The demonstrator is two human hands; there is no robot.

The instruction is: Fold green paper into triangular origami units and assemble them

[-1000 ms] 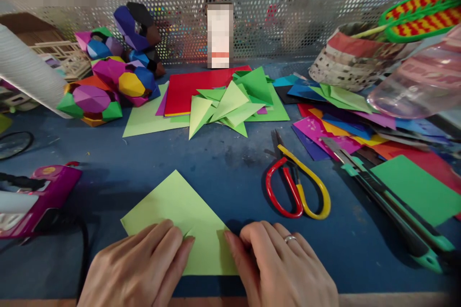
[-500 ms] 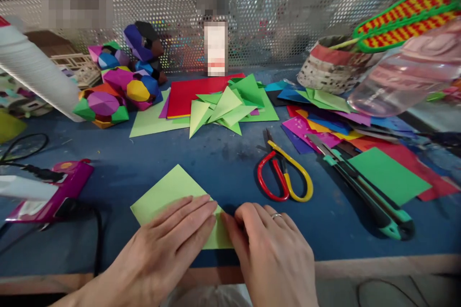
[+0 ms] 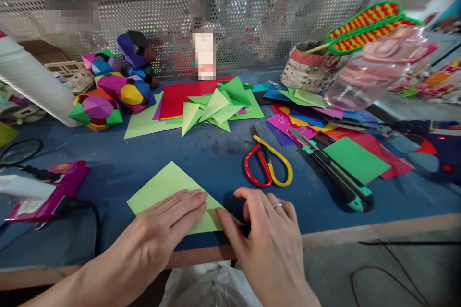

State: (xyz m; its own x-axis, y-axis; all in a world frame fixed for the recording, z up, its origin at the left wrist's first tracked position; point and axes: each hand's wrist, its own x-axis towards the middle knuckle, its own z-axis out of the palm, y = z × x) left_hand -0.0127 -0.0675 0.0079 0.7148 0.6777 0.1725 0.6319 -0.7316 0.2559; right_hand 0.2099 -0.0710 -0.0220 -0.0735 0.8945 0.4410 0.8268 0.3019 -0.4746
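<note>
A light green sheet of paper point(image 3: 158, 187) lies near the table's front edge. Its right side narrows to a point under my hands. My left hand point(image 3: 165, 225) rests flat across the paper with its fingers stretched out together, pressing it to the table. At the paper's right end is my right hand point(image 3: 268, 230), with a ring on one finger. Its thumb touches the paper, while the index finger is lifted and bent, apart from the thumb. The other fingers curl down beside the right corner, and their tips are partly hidden.
Scissors point(image 3: 268, 163) and a utility knife point(image 3: 334, 172) lie to the right, before coloured paper sheets point(image 3: 356, 158). Folded green pieces point(image 3: 216, 108) sit behind. Paper balls point(image 3: 97, 108) and a purple power strip point(image 3: 65, 182) are left. A pink bottle point(image 3: 363, 76) stands back right.
My right index finger has lifted away from the thumb and paper. My left hand stays flat on the sheet, shifted slightly left. The view has turned a little to the right.
</note>
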